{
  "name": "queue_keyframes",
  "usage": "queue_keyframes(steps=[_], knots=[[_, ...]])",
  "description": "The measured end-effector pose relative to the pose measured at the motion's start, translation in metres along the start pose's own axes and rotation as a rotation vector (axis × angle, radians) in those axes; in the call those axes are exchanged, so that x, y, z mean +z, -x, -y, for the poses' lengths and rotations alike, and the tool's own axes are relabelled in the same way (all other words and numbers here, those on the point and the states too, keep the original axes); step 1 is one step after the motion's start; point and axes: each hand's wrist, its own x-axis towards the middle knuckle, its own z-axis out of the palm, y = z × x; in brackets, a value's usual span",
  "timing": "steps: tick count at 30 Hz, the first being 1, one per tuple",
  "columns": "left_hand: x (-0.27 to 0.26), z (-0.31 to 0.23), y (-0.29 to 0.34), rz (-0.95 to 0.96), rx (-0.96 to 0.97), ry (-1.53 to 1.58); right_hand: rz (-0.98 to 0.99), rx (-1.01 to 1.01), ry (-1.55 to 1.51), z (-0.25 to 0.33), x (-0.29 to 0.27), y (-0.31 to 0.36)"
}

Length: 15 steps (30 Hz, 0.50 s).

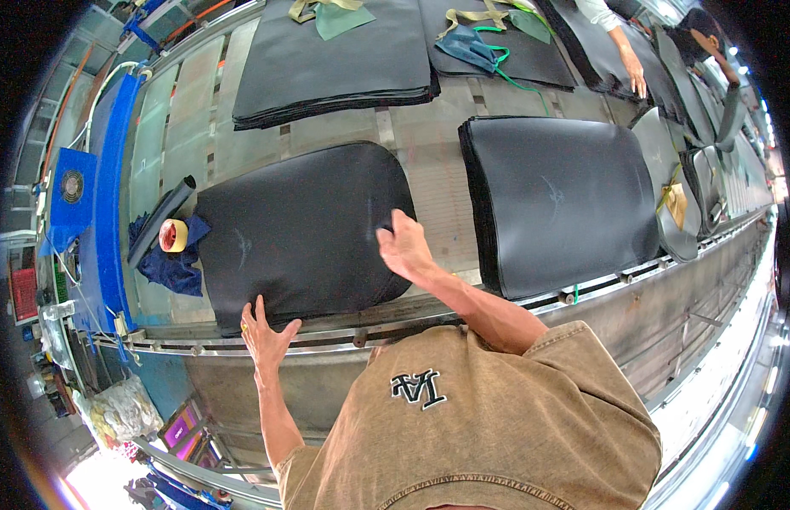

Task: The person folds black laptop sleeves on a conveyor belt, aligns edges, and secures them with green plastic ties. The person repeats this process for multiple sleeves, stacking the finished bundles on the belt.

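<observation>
Sheet (301,221) under R hand (405,248) (curled, grip unclear); L hand (267,338) spread by near edge.

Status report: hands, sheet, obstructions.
Left hand spread at near edge of black sheet. Right hand curled at its right edge. Tape, cloth by its left.

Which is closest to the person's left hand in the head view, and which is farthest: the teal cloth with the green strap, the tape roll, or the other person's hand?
From the left hand:
1. Tape roll: on its left.
2. Teal cloth: across the table, to the right.
3. Other person's hand: far right.
</observation>
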Motion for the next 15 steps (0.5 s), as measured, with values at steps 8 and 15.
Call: queue_keyframes(steps=[8,15], knots=[[0.019,0.022,0.0,-0.241,0.211,0.015,0.061,-0.36,-0.371,0.109,-0.047,0.04],[0.023,0.013,-0.006,-0.406,-0.119,-0.046,0.175,0.149,-0.411,-0.051,-0.044,-0.003]])
